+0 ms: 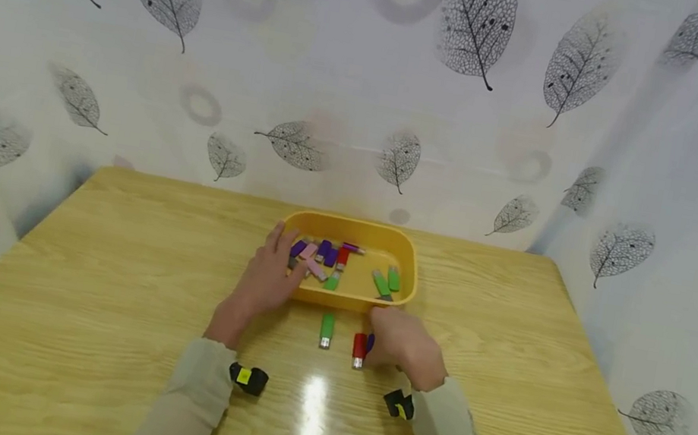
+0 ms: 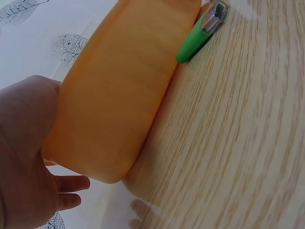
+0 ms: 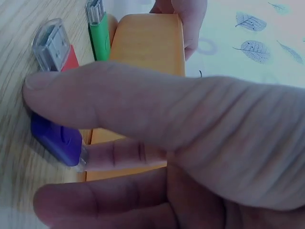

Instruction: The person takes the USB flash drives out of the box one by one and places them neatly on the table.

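A yellow plastic tray (image 1: 349, 301) holds several USB sticks in purple, pink, red and green. My left hand (image 1: 270, 274) grips the tray's left end, its thumb over the rim; in the left wrist view the other fingers (image 2: 71, 183) wrap round the outside. In front of the tray my right hand (image 1: 407, 343) pinches a purple USB stick (image 3: 59, 143) low over the table, its thumb covering part of the stick. Just left of that hand lies a red USB stick (image 1: 358, 350) with a clear cap. A green USB stick (image 1: 326, 331) lies farther left, by the tray's front wall.
The wooden table (image 1: 115, 332) extends on both sides of the tray. A curtain (image 1: 355, 95) with a leaf print hangs behind it and along the sides. Black devices (image 1: 249, 379) with yellow marks sit at both wrists.
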A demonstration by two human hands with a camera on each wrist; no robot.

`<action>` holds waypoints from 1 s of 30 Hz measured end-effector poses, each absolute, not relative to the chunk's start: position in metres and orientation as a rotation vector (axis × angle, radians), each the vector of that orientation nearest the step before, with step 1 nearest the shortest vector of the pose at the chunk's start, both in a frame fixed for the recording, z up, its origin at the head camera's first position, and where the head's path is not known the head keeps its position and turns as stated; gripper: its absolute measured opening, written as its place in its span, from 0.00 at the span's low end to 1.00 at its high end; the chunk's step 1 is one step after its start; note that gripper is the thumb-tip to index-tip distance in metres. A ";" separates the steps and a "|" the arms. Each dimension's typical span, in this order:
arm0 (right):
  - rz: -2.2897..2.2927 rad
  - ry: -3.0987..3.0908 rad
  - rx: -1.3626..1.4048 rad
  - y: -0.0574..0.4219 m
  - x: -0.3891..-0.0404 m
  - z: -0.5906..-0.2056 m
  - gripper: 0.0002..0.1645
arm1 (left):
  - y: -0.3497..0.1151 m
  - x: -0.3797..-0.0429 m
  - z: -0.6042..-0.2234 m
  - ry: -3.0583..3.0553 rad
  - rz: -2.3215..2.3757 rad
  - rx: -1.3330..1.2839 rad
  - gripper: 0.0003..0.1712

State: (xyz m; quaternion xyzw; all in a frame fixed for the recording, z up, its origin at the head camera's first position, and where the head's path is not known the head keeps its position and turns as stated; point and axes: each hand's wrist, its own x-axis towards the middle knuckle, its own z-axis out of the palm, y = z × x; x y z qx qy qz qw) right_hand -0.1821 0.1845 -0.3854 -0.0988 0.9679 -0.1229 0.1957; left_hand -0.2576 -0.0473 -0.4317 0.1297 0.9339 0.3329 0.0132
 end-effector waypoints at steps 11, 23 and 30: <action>-0.270 2.716 -0.319 0.179 -0.183 -0.382 0.22 | -0.051 -0.257 -0.432 2.915 1.055 0.382 0.39; -0.449 2.972 -0.513 0.191 -0.193 -0.361 0.17 | -0.047 -0.253 -0.432 2.904 1.081 0.372 0.39; -0.501 3.105 -0.471 0.185 -0.223 -0.375 0.12 | -0.046 -0.253 -0.430 2.884 1.065 0.328 0.39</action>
